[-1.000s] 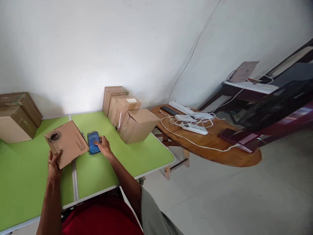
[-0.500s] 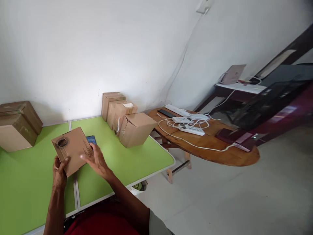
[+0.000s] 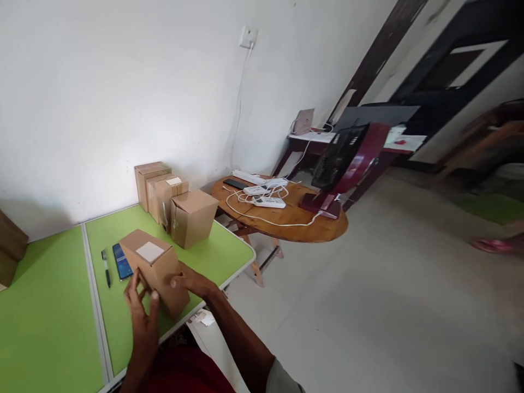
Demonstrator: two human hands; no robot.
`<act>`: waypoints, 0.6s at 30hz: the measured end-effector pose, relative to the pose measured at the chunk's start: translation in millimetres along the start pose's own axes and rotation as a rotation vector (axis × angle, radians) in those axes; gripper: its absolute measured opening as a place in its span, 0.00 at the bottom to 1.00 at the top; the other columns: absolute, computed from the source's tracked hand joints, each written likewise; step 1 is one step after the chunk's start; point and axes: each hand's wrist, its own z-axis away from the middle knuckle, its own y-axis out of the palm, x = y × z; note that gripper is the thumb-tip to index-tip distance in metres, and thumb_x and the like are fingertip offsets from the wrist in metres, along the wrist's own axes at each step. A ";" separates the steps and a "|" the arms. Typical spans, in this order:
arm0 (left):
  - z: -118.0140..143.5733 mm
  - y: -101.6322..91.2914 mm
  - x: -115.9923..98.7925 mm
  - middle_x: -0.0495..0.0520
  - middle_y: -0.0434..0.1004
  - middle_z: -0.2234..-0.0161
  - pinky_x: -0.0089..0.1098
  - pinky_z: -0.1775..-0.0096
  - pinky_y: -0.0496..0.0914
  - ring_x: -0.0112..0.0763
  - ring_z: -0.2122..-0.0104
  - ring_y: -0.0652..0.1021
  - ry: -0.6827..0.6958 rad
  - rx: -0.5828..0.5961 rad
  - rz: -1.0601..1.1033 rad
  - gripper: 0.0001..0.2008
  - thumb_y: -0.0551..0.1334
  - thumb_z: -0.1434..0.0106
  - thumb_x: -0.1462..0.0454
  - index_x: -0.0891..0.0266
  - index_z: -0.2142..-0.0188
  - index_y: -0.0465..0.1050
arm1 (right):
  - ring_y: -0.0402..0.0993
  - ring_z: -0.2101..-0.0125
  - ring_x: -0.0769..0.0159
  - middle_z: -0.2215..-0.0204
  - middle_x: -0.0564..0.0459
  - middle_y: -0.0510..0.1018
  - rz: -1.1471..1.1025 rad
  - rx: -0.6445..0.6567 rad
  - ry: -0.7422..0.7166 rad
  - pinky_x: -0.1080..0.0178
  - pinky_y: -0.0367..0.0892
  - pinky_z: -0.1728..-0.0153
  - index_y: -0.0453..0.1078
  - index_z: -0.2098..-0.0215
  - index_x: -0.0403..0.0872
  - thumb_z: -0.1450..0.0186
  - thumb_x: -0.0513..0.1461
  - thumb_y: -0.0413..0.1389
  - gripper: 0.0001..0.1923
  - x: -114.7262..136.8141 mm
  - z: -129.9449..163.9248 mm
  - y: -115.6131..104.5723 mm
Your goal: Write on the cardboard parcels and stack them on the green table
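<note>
A white wall is running behind the green bench (image 3: 53, 305) you are sitting at. You are holding a cardboard box (image 3: 156, 268) over the bench's near edge, your left hand (image 3: 141, 305) clasping its near side and your right hand (image 3: 195, 284) gripping its right face. A phone (image 3: 122, 261) and a pen (image 3: 106, 267) are lying just left of it. More boxes (image 3: 176, 204) are standing behind, near the wall.
</note>
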 end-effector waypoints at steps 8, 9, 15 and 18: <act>-2.7 61.8 18.7 0.69 0.67 0.31 0.61 0.31 0.68 0.59 0.30 0.72 0.258 0.234 -0.193 0.40 0.71 0.29 0.51 0.52 0.23 0.59 | 0.83 0.47 0.39 0.55 0.44 0.89 0.016 -0.146 -0.011 0.45 0.76 0.44 0.85 0.51 0.47 0.51 0.62 0.73 0.39 14.9 33.4 -112.6; -12.7 65.0 21.5 0.71 0.64 0.29 0.63 0.29 0.65 0.62 0.28 0.69 0.242 0.170 -0.207 0.46 0.74 0.33 0.50 0.53 0.22 0.56 | 0.82 0.44 0.38 0.52 0.43 0.89 0.028 -0.151 -0.033 0.44 0.75 0.42 0.85 0.48 0.47 0.49 0.61 0.73 0.39 17.5 37.1 -121.1; -53.4 83.8 48.2 0.69 0.73 0.35 0.62 0.34 0.72 0.61 0.34 0.76 0.122 0.243 -0.220 0.48 0.77 0.40 0.51 0.56 0.26 0.61 | 0.80 0.38 0.42 0.40 0.42 0.86 0.078 -0.298 -0.043 0.44 0.75 0.37 0.81 0.38 0.50 0.43 0.52 0.73 0.37 10.6 62.1 -129.4; -45.9 97.5 57.1 0.65 0.76 0.39 0.58 0.34 0.73 0.56 0.37 0.79 0.144 0.291 -0.221 0.36 0.70 0.35 0.56 0.55 0.30 0.67 | 0.83 0.43 0.43 0.43 0.40 0.87 0.200 -0.460 0.031 0.45 0.81 0.46 0.80 0.40 0.49 0.43 0.51 0.73 0.34 -9.0 74.1 -125.4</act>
